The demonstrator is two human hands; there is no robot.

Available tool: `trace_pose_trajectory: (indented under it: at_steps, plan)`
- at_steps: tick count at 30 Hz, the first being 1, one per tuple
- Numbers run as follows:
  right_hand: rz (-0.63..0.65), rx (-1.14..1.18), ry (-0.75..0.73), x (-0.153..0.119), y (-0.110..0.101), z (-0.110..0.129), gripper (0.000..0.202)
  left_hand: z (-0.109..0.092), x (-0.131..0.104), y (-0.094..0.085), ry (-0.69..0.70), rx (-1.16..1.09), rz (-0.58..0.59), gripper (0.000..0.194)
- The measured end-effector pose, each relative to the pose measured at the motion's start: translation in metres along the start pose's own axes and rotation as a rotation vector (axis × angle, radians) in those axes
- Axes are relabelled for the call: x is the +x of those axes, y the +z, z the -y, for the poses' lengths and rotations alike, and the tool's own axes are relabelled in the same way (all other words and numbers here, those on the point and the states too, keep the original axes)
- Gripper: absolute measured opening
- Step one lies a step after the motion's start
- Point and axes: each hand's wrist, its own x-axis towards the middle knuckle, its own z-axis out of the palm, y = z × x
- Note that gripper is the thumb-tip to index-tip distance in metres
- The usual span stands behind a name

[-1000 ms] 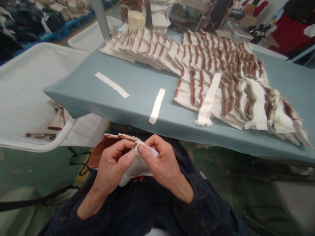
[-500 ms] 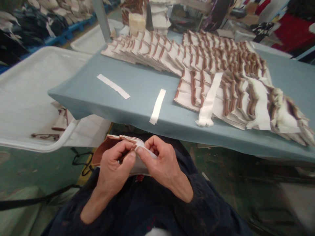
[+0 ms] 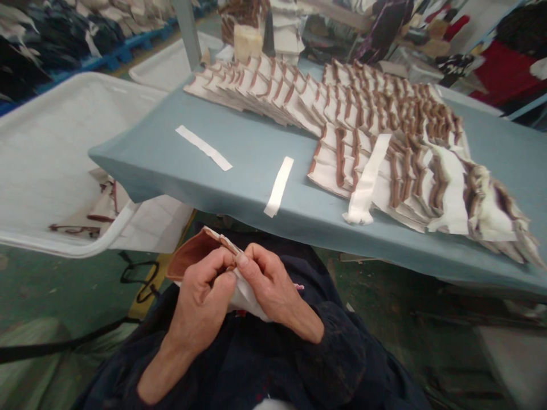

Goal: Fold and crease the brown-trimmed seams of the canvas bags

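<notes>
Over my lap I hold a brown and white sewn piece (image 3: 192, 254), with a brown inner face and a pale edge along its top. My left hand (image 3: 200, 296) is closed on it, thumb and fingers pinching near the upper edge. Close beside it, my right hand (image 3: 270, 282) pinches the same edge, the two thumbs almost touching. White material hangs below and between the hands. What lies under the fingertips is hidden. Two white strips, one slanting (image 3: 203, 147) and one more upright (image 3: 279, 187), lie on the blue-covered table (image 3: 149, 154) ahead.
Rows of similar white and brown pieces (image 3: 273, 94) overlap across the table. A longer white strip (image 3: 368, 179) lies over the near row at right. At left stands a white bin (image 3: 38, 154) with some pieces inside. A metal post (image 3: 187, 34) rises behind the table's far-left corner.
The brown piece has tilted up and opened more toward me, and its white part hangs lower. My right hand has shifted slightly left and down. The camera view has moved a little.
</notes>
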Motion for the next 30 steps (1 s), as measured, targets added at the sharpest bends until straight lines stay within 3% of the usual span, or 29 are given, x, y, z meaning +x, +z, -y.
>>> trace_pose_trajectory:
  at_steps: [4,10,15,20,26,30]
  plan:
    - [0.103,-0.001,-0.027,-0.001,-0.001,0.005,0.045,0.015,-0.001,0.0,-0.132,-0.236,0.066,0.014]
    - [0.177,-0.115,-0.179,0.005,-0.006,0.007,0.044,0.025,-0.001,-0.004,-0.135,-0.354,0.107,0.012]
    - [0.108,-0.217,-0.229,0.011,-0.015,0.005,0.043,0.003,0.007,-0.021,0.01,-0.175,0.154,0.015]
    - [0.0,-0.192,-0.326,0.005,-0.035,0.036,0.021,-0.028,0.014,-0.032,0.184,0.012,0.236,0.021]
    - [0.273,-0.344,-0.603,0.014,-0.043,0.069,0.042,-0.046,0.007,-0.035,0.264,0.146,0.252,0.021]
    - [0.323,-0.518,-0.636,0.024,-0.046,0.07,0.045,-0.048,0.001,-0.039,0.273,0.227,0.23,0.018]
